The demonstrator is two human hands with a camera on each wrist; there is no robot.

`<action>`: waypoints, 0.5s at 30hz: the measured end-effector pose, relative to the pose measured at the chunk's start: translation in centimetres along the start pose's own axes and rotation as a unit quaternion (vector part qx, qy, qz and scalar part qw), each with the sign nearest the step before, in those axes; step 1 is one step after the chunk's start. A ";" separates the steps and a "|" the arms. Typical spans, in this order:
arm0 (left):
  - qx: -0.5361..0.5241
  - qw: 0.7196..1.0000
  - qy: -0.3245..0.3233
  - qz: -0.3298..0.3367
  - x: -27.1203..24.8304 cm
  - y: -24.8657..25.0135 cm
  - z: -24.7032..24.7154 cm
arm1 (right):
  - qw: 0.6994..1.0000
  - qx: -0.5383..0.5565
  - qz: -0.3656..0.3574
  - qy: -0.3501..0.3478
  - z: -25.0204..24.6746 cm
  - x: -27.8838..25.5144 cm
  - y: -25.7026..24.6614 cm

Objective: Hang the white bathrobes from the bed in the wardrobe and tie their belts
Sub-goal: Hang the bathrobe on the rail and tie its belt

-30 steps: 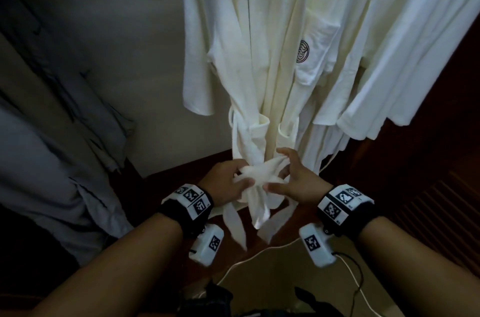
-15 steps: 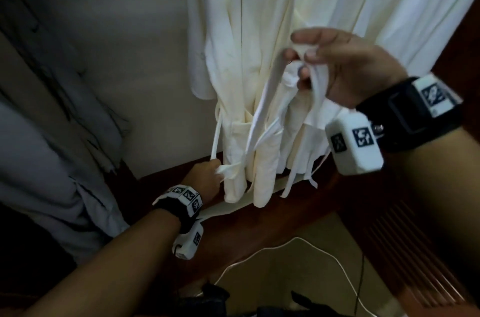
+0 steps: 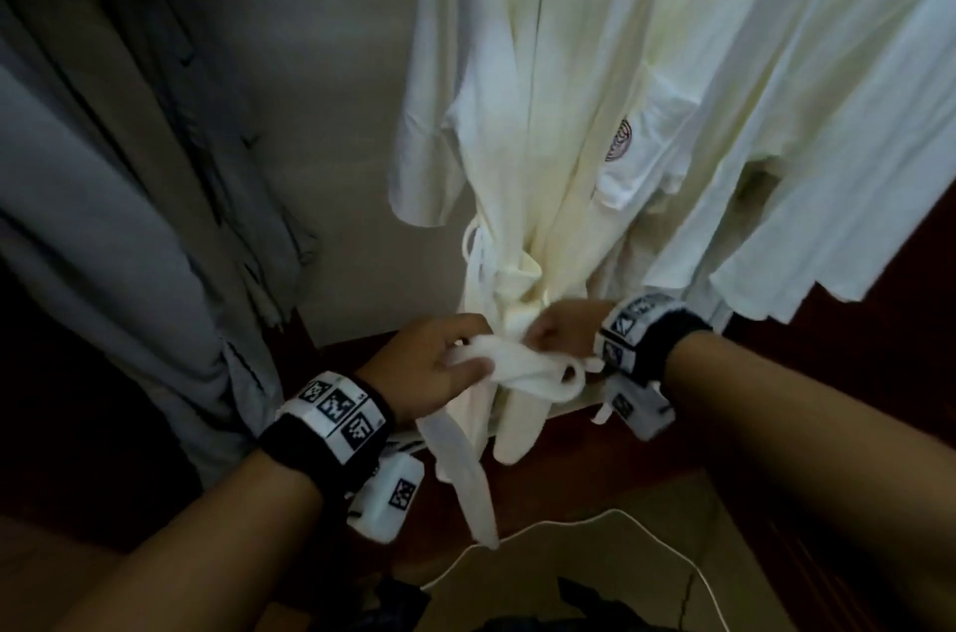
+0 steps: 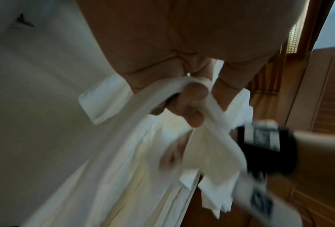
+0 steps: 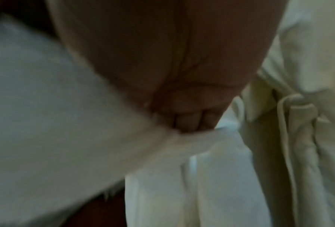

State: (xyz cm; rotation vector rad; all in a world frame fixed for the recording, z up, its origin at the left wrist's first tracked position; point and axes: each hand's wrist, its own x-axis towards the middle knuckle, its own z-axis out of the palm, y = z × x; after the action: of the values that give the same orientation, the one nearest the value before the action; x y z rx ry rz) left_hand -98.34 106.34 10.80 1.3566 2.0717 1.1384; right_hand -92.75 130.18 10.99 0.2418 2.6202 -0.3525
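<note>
Now | belt point(image 3: 522, 370) pinched in left fingers point(image 4: 193, 98) | right fingers point(image 5: 189, 121) curled round it (blurred)

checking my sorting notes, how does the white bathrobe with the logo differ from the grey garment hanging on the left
The white bathrobe is cream white with a round logo on its pocket; the grey garment is grey, with no logo visible. The bathrobe's belt is gripped at the front by the left hand and right hand; nobody touches the grey garment. The bathrobe hangs in better light, the grey garment in shadow. Both hang in the wardrobe.
</note>
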 end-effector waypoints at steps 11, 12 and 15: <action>-0.091 0.994 0.063 -0.009 2.2 2.8 -0.2 | 0.929 0.222 0.053 0.291 -0.6 -2.3 6.4; -0.111 0.991 0.075 -0.011 2.8 3.5 -0.2 | 0.952 0.174 0.061 0.242 -0.4 -2.7 7.2; -0.149 0.985 0.090 0.008 4.5 5.5 0.3 | 0.992 0.110 0.017 0.061 1.1 -3.6 8.3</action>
State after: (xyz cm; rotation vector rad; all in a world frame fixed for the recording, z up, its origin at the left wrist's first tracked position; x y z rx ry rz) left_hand -97.03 111.50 15.46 1.1647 1.9129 1.5569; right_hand -87.25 137.35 10.14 0.3921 2.6928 -0.6354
